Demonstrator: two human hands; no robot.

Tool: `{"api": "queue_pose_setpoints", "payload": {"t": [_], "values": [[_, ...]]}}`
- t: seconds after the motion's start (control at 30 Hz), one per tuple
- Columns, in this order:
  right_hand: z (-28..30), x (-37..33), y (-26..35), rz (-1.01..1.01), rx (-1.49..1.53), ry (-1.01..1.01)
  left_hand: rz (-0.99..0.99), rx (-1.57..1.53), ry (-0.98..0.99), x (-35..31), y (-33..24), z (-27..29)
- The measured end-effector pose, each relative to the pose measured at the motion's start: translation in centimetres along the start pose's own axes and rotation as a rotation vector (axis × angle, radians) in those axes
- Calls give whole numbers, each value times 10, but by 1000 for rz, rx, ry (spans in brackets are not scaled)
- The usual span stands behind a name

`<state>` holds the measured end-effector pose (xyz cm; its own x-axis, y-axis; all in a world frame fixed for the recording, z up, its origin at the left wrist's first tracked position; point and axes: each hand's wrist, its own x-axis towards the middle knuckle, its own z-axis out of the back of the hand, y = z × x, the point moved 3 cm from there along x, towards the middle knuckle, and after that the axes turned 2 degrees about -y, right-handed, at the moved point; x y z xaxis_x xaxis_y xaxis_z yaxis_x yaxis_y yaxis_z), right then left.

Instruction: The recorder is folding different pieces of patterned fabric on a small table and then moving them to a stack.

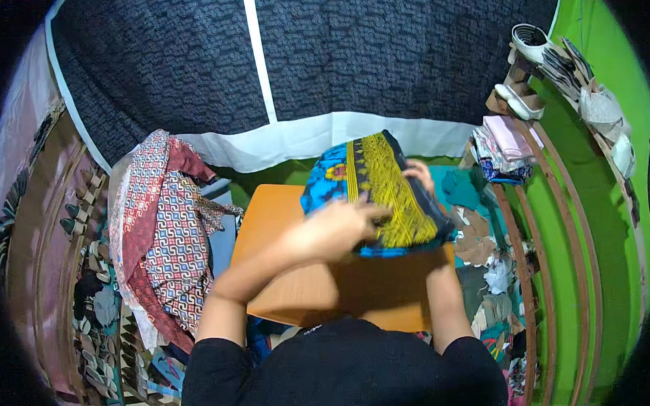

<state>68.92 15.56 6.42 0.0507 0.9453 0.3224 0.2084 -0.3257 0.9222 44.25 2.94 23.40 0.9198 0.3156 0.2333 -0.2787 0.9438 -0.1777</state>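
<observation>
A folded patterned cloth (pixel 393 208) in blue, yellow and black is raised and tilted above the orange-brown table. My right hand (pixel 419 175) grips its far right edge; the fingertips show over the rim, while the cloth covers much of the hand. In front of the cloth's lower left part is my left hand (pixel 349 225), slightly blurred, its fingers stretched out and apart against or just before the yellow pattern. Whether those fingers press on the fabric, I cannot tell.
The wooden tabletop (pixel 276 226) lies under the cloth. A large patterned cloth (pixel 179 229) drapes at the left. Small folded fabrics (pixel 508 145) sit on a rack at the right, below pale shoes (pixel 520 102). A dark curtain (pixel 377 51) hangs behind.
</observation>
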Motion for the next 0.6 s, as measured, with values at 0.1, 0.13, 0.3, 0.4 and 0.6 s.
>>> {"api": "queue_pose_setpoints", "payload": {"t": [0.1,0.13,0.3,0.4,0.6], "values": [[47,-76,-66,-327,38,-166,249,-187,404,-28,-14,-117],[65,-120,-104,-206,-371,-81,245,-279,342,-46,-19,-153],[35,-220,-98,-60,-1266,194,342,-939,263,-105,30,-220],[12,-206,-76,-27,-1280,106,550,-114,112,-121,92,-225],[-4,-194,-57,65,-1531,615,327,-70,62,-119,112,-253]]}}
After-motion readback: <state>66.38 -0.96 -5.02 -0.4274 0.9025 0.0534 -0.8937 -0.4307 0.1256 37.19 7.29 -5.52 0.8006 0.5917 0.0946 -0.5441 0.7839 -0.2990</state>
